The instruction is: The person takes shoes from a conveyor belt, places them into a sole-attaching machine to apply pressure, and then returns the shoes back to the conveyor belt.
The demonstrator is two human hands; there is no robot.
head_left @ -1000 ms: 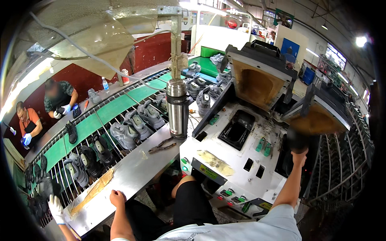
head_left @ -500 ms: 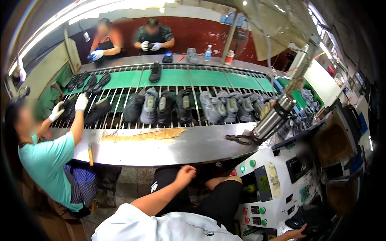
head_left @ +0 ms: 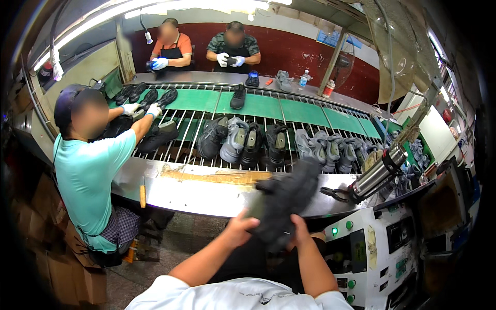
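Observation:
A black shoe (head_left: 285,206) is held up in front of me, above the near edge of the metal-topped conveyor bench. My left hand (head_left: 238,229) grips it at its lower left end, the thumb pressing on it. On the other side my right hand (head_left: 299,231) closes around its lower right. The shoe is tilted and slightly blurred, and the fingers behind it are hidden. Beyond it, black and grey shoes (head_left: 236,142) stand in a row on the metal rollers.
A steel flask (head_left: 380,173) and pliers (head_left: 335,194) lie at the bench's right. A white control box (head_left: 369,253) stands by my right knee. At left, a co-worker in a turquoise shirt (head_left: 90,181) handles soles (head_left: 166,97). Two more people sit across the green conveyor belt (head_left: 258,109).
My right hand has come from the lower right, beside the control box, to the middle with the black shoe. My left hand has taken hold too. The view has shifted, and the co-worker reaches toward the soles.

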